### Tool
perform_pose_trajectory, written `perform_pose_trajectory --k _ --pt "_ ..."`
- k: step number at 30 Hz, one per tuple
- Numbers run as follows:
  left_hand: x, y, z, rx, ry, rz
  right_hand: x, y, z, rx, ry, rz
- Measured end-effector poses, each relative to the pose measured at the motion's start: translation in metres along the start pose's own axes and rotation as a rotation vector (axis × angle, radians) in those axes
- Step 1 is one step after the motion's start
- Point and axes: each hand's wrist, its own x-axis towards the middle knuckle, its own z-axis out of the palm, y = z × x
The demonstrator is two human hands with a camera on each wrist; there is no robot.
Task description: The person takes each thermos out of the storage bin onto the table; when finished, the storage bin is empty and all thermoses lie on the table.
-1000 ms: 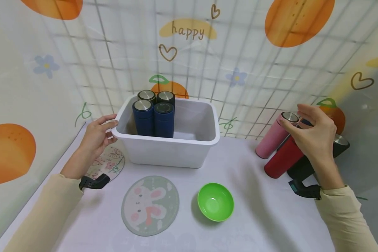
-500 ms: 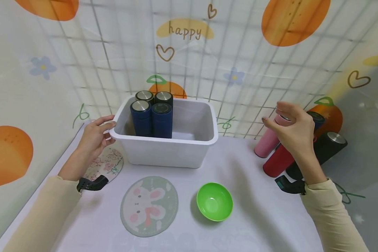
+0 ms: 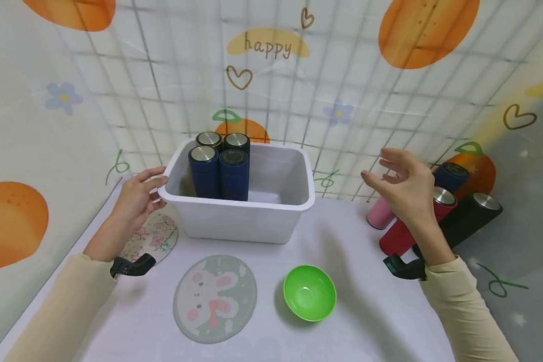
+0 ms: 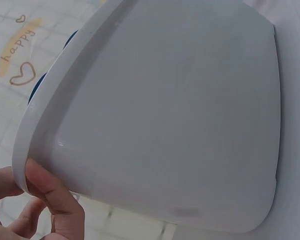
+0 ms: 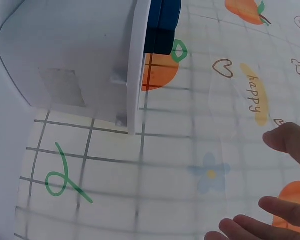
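A white plastic tub (image 3: 240, 221) stands on the table, with several dark blue and black vacuum flasks (image 3: 205, 173) upright in its left part. My left hand (image 3: 138, 193) pinches the tub's left rim between thumb and fingers, seen closely in the left wrist view on the rim (image 4: 21, 165). Over on the right, my right hand (image 3: 407, 188) hangs in the air with thumb and fingers apart, holding nothing. Behind it a pink flask (image 3: 380, 213) is partly hidden. Beside that lean a red flask (image 3: 395, 239), a black flask (image 3: 472, 216) and a blue-topped flask (image 3: 452, 176).
A green bowl (image 3: 309, 293) sits near the table's front, right of a round rabbit mat (image 3: 214, 299). A flowered round mat (image 3: 156, 236) lies by the left forearm. A patterned sheet (image 3: 271, 95) over a wire grid rises behind the tub.
My right hand has moved left from above the red and black flasks to in front of the pink one, uncovering the red and blue lids. My left hand stays on the rim.
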Motion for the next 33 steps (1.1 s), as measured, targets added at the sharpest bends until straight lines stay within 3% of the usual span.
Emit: perform_pose_trajectory --k 15,25,33 --pt "-0.001 0.0 0.001 0.011 0.003 0.008 0.002 -0.013 0.012 0.065 -0.022 -0.053" --pt "-0.007 -0.008 -0.001 0.012 0.008 -0.025 -0.008 -0.02 0.036 0.14 -0.089 -0.116" --pt "-0.004 -0.002 0.0 0.006 -0.008 0.018 -0.006 -0.035 0.056 0.208 -0.133 -0.119"
